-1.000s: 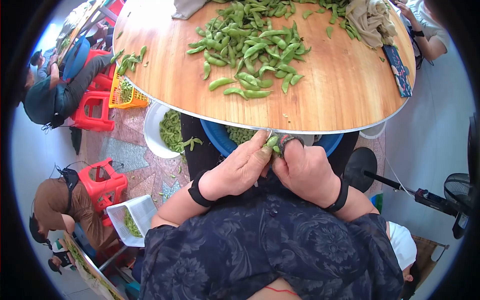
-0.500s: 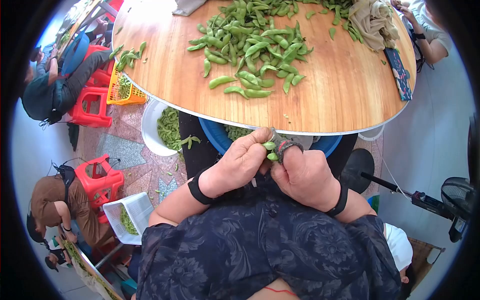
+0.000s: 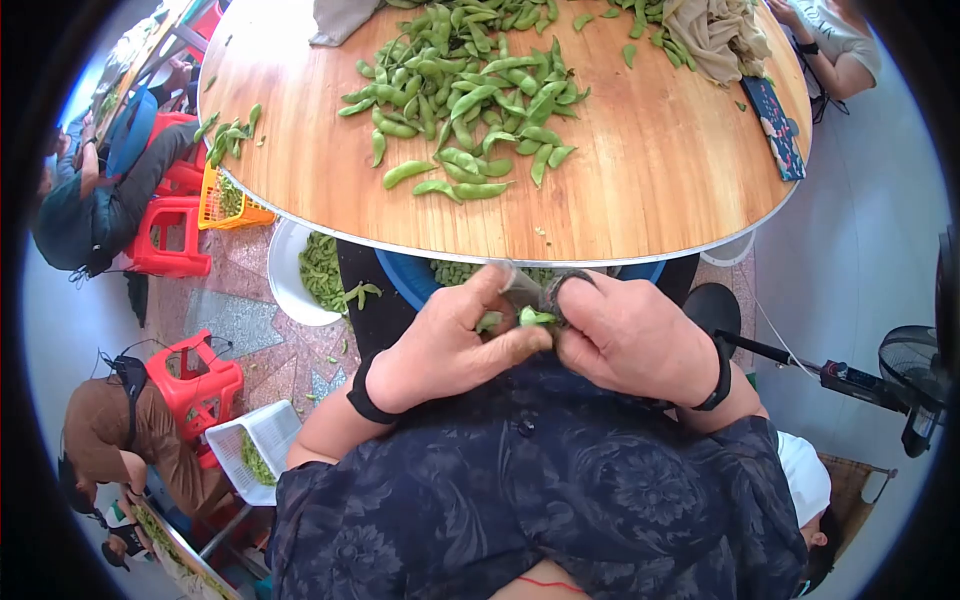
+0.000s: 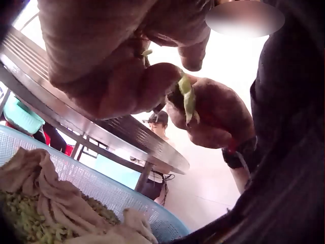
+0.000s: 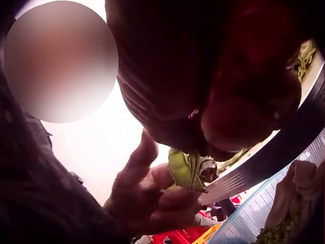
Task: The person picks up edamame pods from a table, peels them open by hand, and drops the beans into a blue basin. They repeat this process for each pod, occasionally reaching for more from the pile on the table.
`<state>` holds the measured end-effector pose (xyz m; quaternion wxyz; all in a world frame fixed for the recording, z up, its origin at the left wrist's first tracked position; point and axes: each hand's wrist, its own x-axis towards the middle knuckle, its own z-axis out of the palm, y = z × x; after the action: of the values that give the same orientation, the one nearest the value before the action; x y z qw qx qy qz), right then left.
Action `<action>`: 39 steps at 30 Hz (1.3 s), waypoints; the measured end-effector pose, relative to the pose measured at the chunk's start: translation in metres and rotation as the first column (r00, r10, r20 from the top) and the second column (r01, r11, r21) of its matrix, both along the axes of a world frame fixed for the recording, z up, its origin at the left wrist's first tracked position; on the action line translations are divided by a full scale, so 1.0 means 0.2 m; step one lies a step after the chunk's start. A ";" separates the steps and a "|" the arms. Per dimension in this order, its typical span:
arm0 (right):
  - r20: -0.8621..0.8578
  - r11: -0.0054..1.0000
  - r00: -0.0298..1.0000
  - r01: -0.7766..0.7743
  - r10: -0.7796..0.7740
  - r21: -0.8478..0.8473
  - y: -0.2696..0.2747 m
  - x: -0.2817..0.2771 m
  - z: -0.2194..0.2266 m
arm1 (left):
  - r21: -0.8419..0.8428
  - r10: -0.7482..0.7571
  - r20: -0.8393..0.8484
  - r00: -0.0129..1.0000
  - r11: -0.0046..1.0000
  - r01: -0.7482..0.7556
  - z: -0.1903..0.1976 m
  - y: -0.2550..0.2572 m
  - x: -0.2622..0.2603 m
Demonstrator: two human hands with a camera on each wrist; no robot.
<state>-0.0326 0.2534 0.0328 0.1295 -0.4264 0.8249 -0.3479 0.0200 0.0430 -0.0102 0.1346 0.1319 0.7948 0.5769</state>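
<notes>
In the head view both hands meet just below the edge of a round wooden table (image 3: 640, 190). The right hand (image 3: 640, 340), a dark wrap round a finger, pinches a green pod (image 3: 538, 317); the same pod (image 4: 187, 97) shows between its fingers in the left wrist view and as a split-looking green pod (image 5: 184, 170) in the right wrist view. My left hand (image 3: 445, 340) is beside it, thumb stretched toward the pod and fingers spread, with another bit of green (image 3: 489, 321) at its fingers. Whether the left hand grips that bit is unclear. Pods (image 3: 470, 100) lie heaped on the table.
Below the table edge is a blue basin (image 3: 400, 280) with shelled beans and cloth. A white bucket (image 3: 290, 270) of pods stands left of it. A cloth (image 3: 715, 40) and a patterned dark box (image 3: 775, 130) lie on the table's right. A fan (image 3: 910, 365) stands at right.
The left hand has opened out from its closed grip, its thumb now extended and its fingers apart from the right hand's. The head view has shifted, so the table appears slightly farther left.
</notes>
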 end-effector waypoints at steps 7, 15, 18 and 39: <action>0.270 0.989 0.959 0.116 -0.087 -0.093 -0.01 0.05 -0.08 | 0.438 -0.049 0.437 0.898 0.884 -0.165 0.00 0.01 -0.01; 0.030 0.999 0.998 -0.047 0.047 0.009 -0.03 0.06 -0.02 | 0.069 -0.033 -0.095 0.995 0.997 0.039 -0.07 -0.01 -0.01; -0.026 0.996 0.996 -0.084 0.084 0.007 -0.07 0.08 0.01 | 0.030 -0.025 -0.234 0.972 0.999 0.033 -0.06 0.02 -0.01; -0.468 0.961 0.884 0.118 0.014 0.250 -0.40 -0.30 -0.01 | 0.091 -0.091 -0.048 0.995 0.991 0.095 -0.10 -0.19 0.06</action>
<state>-0.0925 0.1743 0.0304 -0.0244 -0.4530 0.8827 -0.1225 0.0323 0.0048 -0.0305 0.1377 0.1877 0.7628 0.6033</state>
